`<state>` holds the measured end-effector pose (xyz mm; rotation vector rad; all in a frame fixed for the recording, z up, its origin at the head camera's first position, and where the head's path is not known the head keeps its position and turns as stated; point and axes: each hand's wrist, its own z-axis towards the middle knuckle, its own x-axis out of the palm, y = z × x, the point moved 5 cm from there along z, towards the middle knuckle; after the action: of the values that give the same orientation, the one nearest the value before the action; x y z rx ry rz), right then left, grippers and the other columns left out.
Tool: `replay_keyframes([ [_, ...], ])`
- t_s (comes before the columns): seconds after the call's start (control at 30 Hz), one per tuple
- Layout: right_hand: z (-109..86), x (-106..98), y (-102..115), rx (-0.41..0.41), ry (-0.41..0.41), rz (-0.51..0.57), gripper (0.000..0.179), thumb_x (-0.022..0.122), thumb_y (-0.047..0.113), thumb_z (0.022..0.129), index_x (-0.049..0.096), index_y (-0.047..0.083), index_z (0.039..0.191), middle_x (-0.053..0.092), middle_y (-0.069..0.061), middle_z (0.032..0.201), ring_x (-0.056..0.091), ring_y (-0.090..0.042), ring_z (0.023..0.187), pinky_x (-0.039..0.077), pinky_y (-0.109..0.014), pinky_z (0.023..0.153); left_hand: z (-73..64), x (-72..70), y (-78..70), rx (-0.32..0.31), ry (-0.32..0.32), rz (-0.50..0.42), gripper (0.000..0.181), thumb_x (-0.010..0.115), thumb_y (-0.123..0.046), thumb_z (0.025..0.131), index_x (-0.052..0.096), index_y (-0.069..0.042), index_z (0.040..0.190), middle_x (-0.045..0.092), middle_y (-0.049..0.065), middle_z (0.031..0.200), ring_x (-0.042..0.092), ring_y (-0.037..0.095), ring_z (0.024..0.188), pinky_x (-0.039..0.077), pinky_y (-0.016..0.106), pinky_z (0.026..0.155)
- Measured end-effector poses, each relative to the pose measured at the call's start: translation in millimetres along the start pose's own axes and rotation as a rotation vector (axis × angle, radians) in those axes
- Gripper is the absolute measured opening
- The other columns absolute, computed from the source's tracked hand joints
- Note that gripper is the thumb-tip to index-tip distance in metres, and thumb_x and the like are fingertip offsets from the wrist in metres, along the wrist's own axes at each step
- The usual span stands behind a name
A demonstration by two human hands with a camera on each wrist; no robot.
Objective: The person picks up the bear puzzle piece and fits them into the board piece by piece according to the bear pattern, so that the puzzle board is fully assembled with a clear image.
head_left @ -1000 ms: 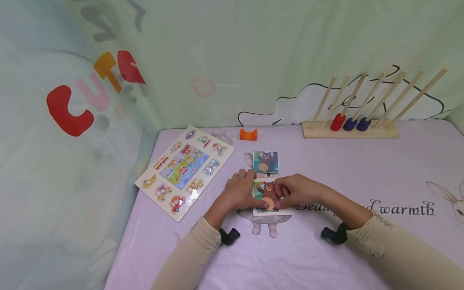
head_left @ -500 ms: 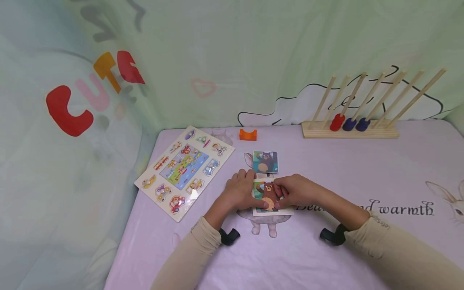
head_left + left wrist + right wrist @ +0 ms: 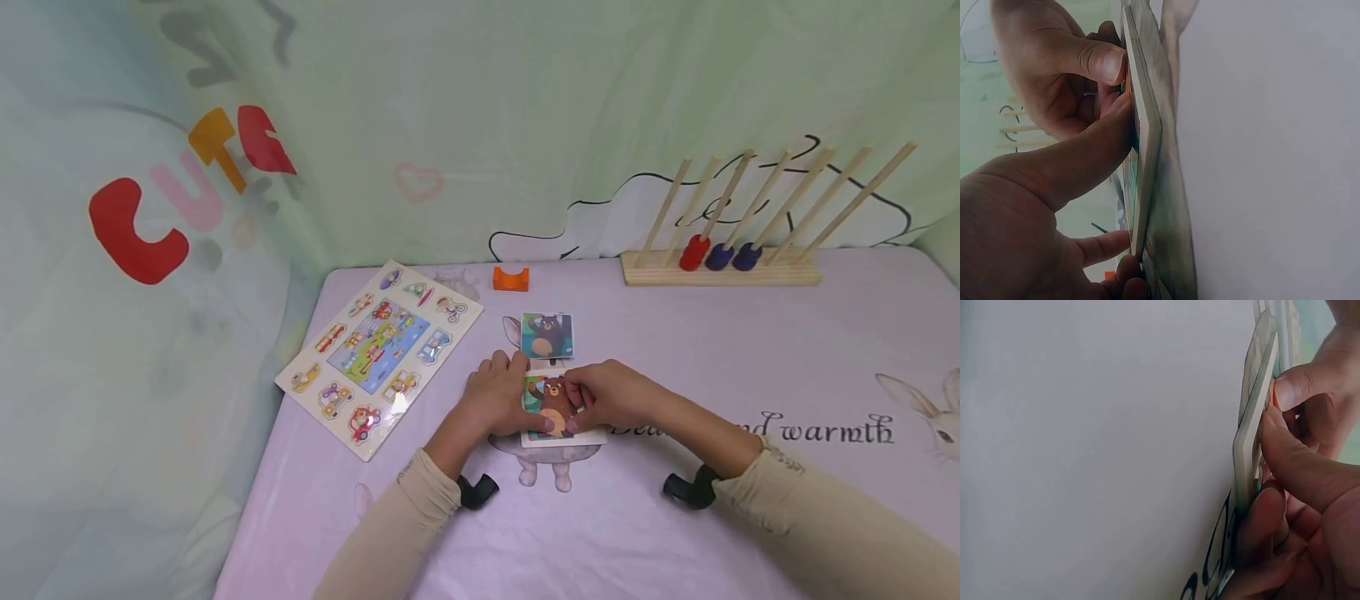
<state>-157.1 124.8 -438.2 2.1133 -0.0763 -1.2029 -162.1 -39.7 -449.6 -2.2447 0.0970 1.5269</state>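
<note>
A small square bear puzzle (image 3: 551, 408) in a pale wooden frame lies low in front of me. My left hand (image 3: 495, 396) holds it from the left, with its thumb across the lower picture and its fingers along the left edge. From the right, my right hand (image 3: 613, 396) pinches at the right part of the picture with thumb and curled fingers, which hide the puzzle piece there. Both thumb tips come close together over the bear's belly. In the left wrist view the board (image 3: 1147, 137) shows edge-on, with the thumbs on its face.
A bear picture card (image 3: 547, 336) lies just beyond the puzzle. At left is a vehicle peg puzzle board (image 3: 412, 375). An orange arch block (image 3: 511, 280) stands at the back, and a wooden peg rack (image 3: 637, 273) with red and purple beads is at back right.
The hands and the puzzle stay practically still. Only a slight shift of the head camera shows.
</note>
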Motion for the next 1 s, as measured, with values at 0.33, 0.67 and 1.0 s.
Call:
replay_keyframes([
  [0.33,-21.9,-11,-16,-0.055,0.078,0.079,0.02,0.08,0.033,0.088,0.064,0.021,0.092,0.056,0.007,0.072,0.054,-0.011,0.07,0.044,-0.024,0.062,-0.1,0.6,-4.8,0.006,0.007,-0.002,0.089,0.082,-0.064,0.075,0.044,-0.017,0.14,0.049,0.007,0.118,0.046,0.02,0.101,0.045,0.036,0.089],
  [0.67,-62.8,-48,-45,-0.088,0.041,-0.008,0.016,0.083,0.033,0.085,0.071,0.026,0.094,0.064,0.014,0.084,0.056,-0.007,0.081,0.051,-0.023,0.072,-0.6,0.6,-4.0,-0.02,0.003,0.003,0.09,0.083,-0.064,0.074,0.044,-0.019,0.142,0.05,0.006,0.116,0.047,0.02,0.101,0.044,0.038,0.086],
  [1.0,-92.7,-51,-88,-0.021,0.102,-0.007,0.023,0.087,0.034,0.078,0.069,0.027,0.092,0.06,0.01,0.083,0.052,-0.005,0.079,0.044,-0.022,0.068,-0.9,1.7,0.1,-0.033,-0.003,-0.017,0.092,0.083,-0.063,0.074,0.044,-0.019,0.145,0.05,0.007,0.117,0.047,0.021,0.103,0.044,0.04,0.089],
])
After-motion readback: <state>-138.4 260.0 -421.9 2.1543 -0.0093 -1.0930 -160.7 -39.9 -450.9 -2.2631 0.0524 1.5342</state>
